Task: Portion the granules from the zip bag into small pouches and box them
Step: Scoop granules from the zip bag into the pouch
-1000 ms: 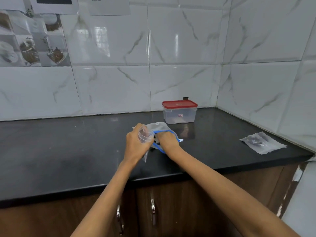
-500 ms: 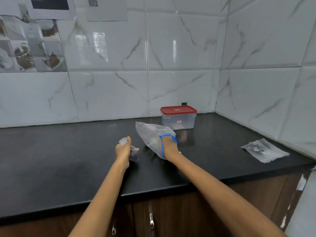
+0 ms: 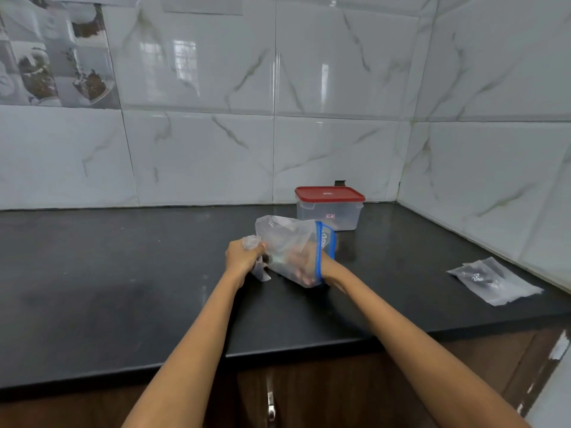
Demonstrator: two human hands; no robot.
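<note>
L hand grips small pouch – R hand inside zip bag, grip unclear.

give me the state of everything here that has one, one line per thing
zip bag: open at its blue mouth, right hand inside it
right hand: inside the bag, grip unclear through the plastic
left hand: grips a small pouch
small pouch: crumpled, held beside the bag
plastic box: red lid on, upright at the wall
spare pouches: lying flat on the counter, untouched
</note>
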